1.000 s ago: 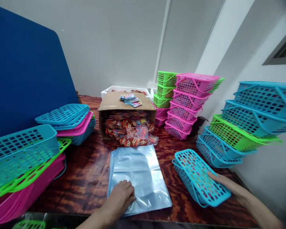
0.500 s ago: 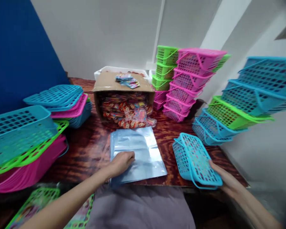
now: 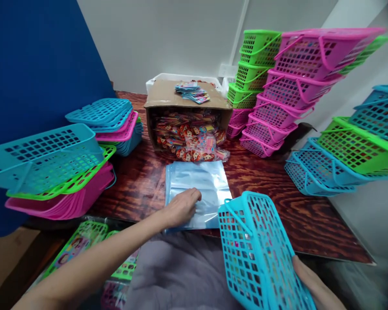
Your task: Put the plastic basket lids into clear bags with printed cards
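Observation:
My right hand (image 3: 313,282) grips a blue plastic basket (image 3: 261,254) by its far-right side. The basket is closed with a perforated lid, tilted on its side, and raised off the table in front of my lap. Small colourful contents show through its holes. My left hand (image 3: 183,207) rests, fingers curled, on a stack of shiny clear plastic bags (image 3: 213,181). Whatever its fingertips hold is hidden from view.
An open cardboard box (image 3: 155,97) holds many small packets, with cards (image 3: 192,91) on top. Stacked pink baskets (image 3: 286,92), green baskets (image 3: 257,60) and blue baskets (image 3: 313,172) stand at right. Empty baskets (image 3: 51,159) and blue lids (image 3: 100,113) are at left on the wooden table (image 3: 126,189).
My right hand has lifted the blue basket off the table and drawn it toward my body. My left hand stays on the bags. The view has shifted left and downward.

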`<act>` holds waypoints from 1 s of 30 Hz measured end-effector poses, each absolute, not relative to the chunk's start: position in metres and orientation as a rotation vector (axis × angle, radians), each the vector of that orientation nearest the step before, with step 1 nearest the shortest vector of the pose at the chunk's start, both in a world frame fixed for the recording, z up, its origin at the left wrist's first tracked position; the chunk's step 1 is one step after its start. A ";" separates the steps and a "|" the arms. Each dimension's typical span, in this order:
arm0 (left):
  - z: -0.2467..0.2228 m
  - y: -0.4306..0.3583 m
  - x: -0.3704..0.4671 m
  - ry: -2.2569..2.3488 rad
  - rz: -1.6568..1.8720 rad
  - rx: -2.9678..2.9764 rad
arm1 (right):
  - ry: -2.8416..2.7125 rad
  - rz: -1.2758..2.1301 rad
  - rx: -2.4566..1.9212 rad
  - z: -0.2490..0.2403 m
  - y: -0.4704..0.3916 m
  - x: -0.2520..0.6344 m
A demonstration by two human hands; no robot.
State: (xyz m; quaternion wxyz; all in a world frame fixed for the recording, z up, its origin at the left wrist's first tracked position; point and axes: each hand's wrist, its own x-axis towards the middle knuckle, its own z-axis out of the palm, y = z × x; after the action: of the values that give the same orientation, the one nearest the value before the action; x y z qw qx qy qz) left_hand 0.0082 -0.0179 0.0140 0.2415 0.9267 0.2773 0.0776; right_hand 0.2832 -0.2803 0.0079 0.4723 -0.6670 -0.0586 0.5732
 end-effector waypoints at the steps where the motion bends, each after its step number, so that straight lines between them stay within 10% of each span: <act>1: 0.013 -0.018 0.008 0.774 0.219 2.518 | -0.146 1.406 -1.608 0.013 -0.278 0.272; 30: 0.021 0.032 0.011 0.782 0.357 2.008 | -0.858 1.465 -1.529 0.026 -0.227 0.187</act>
State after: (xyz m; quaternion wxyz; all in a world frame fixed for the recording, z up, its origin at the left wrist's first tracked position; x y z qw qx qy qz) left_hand 0.0107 0.0317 0.0208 0.4606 0.8160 0.3177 0.1451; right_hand 0.1872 -0.2268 0.0260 0.4153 -0.6089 -0.3416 0.5832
